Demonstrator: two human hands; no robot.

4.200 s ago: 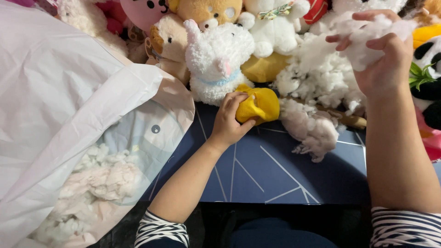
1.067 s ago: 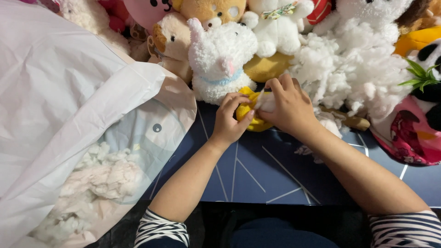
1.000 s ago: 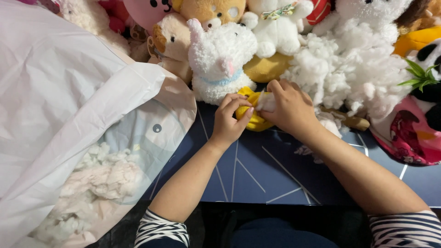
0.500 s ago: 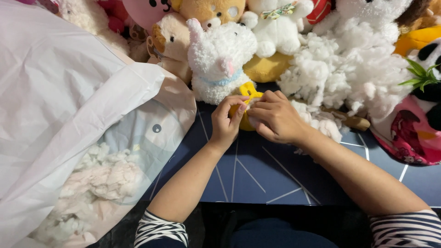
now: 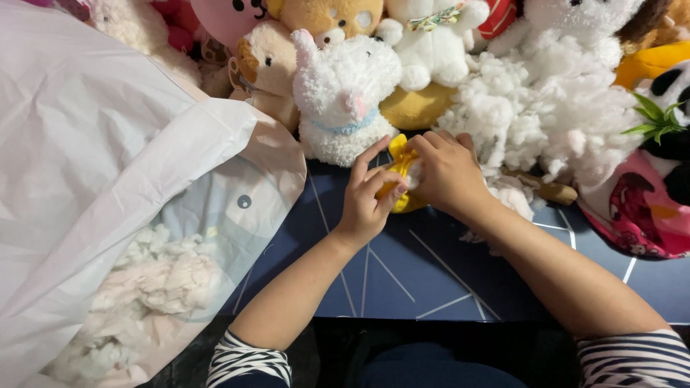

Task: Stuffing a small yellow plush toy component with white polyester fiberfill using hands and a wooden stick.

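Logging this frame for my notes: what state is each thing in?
Yellow toy: limp, pinched between both hands.
Left hand: gripping the toy.
Right hand: fingers pressed into the toy.
Plastic bag: open, stuffing inside.
Loose stuffing: heaped on the table.
White plush: upright, stuffed.

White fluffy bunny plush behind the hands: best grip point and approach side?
Grip the white bunny plush around its round lower body, coming from the front, table side. It sits upright facing forward; other plush toys crowd its back and sides. The left hand and right hand, on the yellow piece, partly block that side.
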